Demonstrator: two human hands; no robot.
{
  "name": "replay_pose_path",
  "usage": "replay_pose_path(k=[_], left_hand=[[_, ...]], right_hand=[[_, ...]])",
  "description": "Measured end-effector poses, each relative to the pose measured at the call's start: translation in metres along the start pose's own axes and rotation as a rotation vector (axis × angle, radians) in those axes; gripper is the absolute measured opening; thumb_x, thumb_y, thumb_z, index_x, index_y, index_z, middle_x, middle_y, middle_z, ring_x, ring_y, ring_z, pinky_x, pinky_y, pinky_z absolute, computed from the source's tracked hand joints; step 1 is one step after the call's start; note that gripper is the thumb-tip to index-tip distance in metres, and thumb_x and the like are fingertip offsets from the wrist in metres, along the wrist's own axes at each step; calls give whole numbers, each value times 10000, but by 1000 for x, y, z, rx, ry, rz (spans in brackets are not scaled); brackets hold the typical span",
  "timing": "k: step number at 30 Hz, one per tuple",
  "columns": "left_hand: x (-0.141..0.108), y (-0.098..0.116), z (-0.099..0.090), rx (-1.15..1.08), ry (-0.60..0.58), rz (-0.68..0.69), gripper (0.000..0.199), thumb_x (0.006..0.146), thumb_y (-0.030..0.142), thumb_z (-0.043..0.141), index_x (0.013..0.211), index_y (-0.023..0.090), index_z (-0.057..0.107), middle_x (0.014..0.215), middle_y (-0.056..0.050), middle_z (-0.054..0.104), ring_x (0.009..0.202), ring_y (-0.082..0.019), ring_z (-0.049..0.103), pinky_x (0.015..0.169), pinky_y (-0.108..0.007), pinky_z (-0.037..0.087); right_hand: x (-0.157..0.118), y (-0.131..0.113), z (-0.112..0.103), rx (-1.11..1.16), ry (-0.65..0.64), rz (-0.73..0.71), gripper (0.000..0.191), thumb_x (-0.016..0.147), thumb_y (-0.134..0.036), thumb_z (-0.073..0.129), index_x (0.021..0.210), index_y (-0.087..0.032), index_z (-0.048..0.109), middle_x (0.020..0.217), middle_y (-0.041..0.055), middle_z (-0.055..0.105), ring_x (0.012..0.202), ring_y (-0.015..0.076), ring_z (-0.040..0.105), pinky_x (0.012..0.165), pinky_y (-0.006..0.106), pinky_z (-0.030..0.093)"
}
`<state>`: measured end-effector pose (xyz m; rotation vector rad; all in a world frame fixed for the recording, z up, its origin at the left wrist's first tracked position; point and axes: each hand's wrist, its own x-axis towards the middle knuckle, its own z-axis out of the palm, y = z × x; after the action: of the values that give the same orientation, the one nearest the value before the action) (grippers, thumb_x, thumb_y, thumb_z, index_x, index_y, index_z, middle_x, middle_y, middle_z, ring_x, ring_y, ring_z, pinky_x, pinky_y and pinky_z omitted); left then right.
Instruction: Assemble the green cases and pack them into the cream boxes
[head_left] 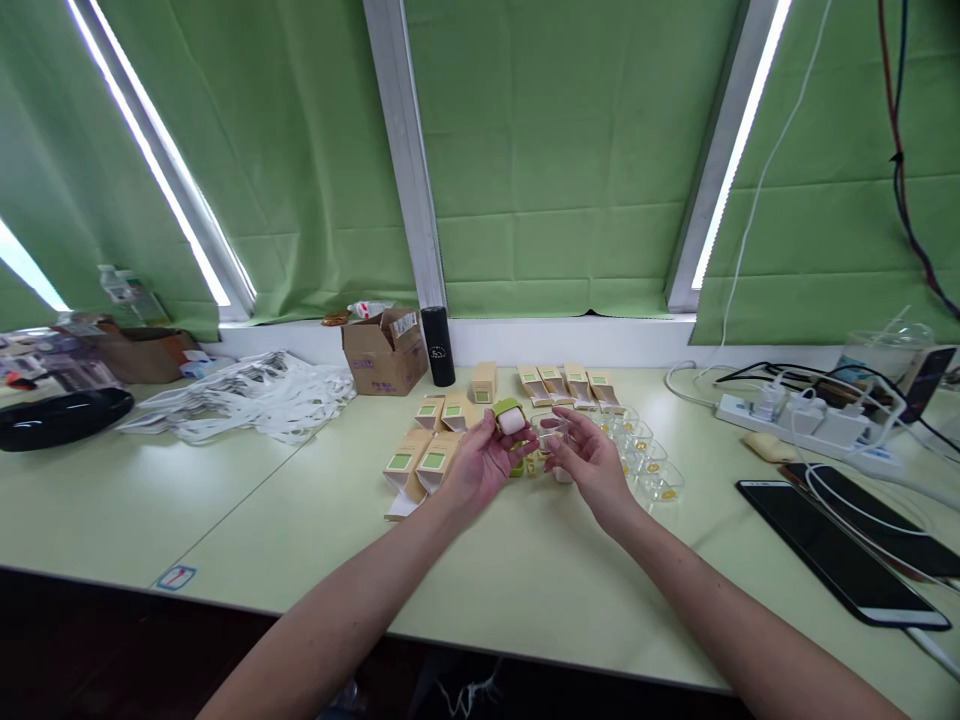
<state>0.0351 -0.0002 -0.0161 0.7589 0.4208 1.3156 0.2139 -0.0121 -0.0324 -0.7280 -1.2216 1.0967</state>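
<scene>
Two hands (484,455) (palms up-ish), nearly meeting, fingers curled

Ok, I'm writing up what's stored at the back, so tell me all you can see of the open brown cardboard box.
The open brown cardboard box stands upright on the pale green table, near the back edge. Its top flaps are raised, one bearing a white printed label, and purple print marks its front. A black cylinder with white print stands close to its right; I can't tell whether they touch. The inside is hidden.
</scene>
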Motion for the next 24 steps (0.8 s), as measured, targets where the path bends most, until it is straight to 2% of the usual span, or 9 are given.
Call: replay_pose_path(k=[4,8,11,14,16,19,24], left_hand=[[4,0,-4,-7,44,69,309,983,399,713,1041,96,719,993,-135,787,887,-243,782,890,-418,644],[6,-1,-8,5,88,158,240,926,350,779,966,126,702,1018,-118,789,936,-264,785,869,-416,641],[7,-1,-10,25,105,174,250,880,334,821,933,137,676,1036,-118,787,984,-287,782,863,-410,632],[6,-2,-10,48,93,187,276,862,344,837,915,150,648,1071,-125,782,1022,-296,773,885,-417,618],[6,-3,-10,69,74,195,291,857,358,844,916,155,643,1080,-125,778,1022,-286,765,882,-406,611],[5,-3,-10,97,58,206,313,846,376,859,962,162,662,1074,-102,765,993,-248,751,860,-368,603],[5,-1,-9,145,44,227,351,831,416,880,1000,174,690,1045,-73,739,1008,-209,711,836,-312,588]], right_hand=[[-5,6,-2,-122,23,-117,526,844,-389,813,1310,-289,590,1268,87,647,856,178,671,799,404,653],[-12,6,-6,-488,-37,-429,405,893,-184,681,1278,-302,635,1314,102,517,988,218,643,900,443,627],[-14,5,-9,-741,-106,-701,494,894,-60,560,1295,-327,670,1270,107,451,1025,239,604,878,456,618],[-15,6,-10,-871,-129,-844,557,885,-10,513,1287,-351,690,1190,97,441,1008,242,568,825,440,610],[-15,7,-10,-899,-122,-848,533,896,-21,517,1271,-351,701,1152,92,445,999,243,557,811,434,607],[-16,7,-9,-825,-118,-751,464,920,-95,578,1309,-327,677,1170,103,479,1047,263,579,876,468,608],[-13,8,-6,-429,-109,-375,457,919,-322,746,1360,-306,627,1320,112,606,1216,295,619,1033,498,570]])
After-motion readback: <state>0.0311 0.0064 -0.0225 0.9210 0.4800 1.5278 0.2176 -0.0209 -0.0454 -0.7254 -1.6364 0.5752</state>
